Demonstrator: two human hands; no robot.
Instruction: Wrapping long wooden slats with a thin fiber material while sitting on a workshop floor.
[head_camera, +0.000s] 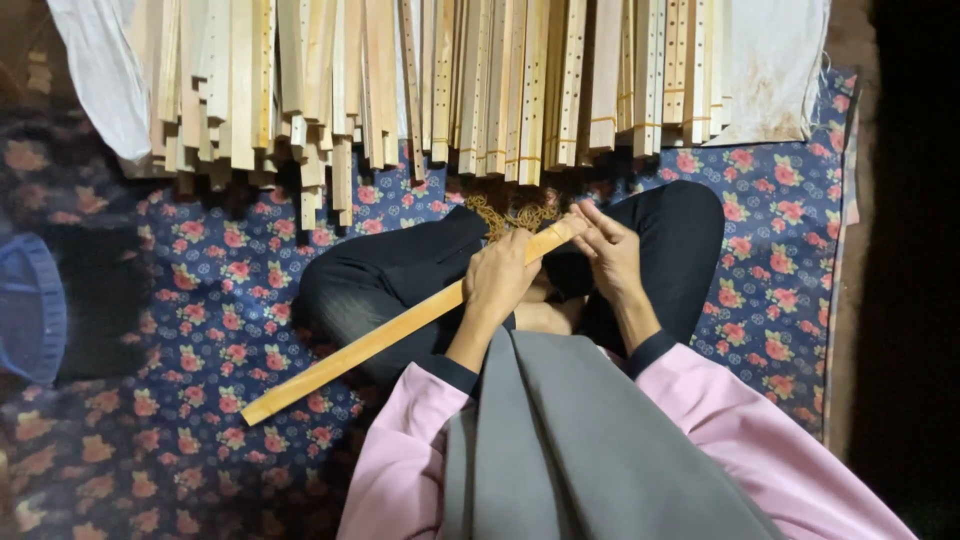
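Left hand (500, 275) grip closed around a long wooden slat (400, 325), near its far end. Right hand (610, 250) grip narrow, fingertips pinching the slat's tip. Slat lies slantwise across the person's crossed legs, its lower end over the flowered floor mat (230, 300). Just beyond the slat's tip, a small tangle of tan cord (510, 215). Farther beyond, a stack of pale drilled slats (430, 80).

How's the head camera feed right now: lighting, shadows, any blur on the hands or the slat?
Head view: light falls on the middle and top, so the stacked wooden slats look bright; the right edge and left corners drop into dark shadow. The left hand, right hand and held slat are sharp enough, with no obvious motion blur. No glare; the floral mat reads clearly.
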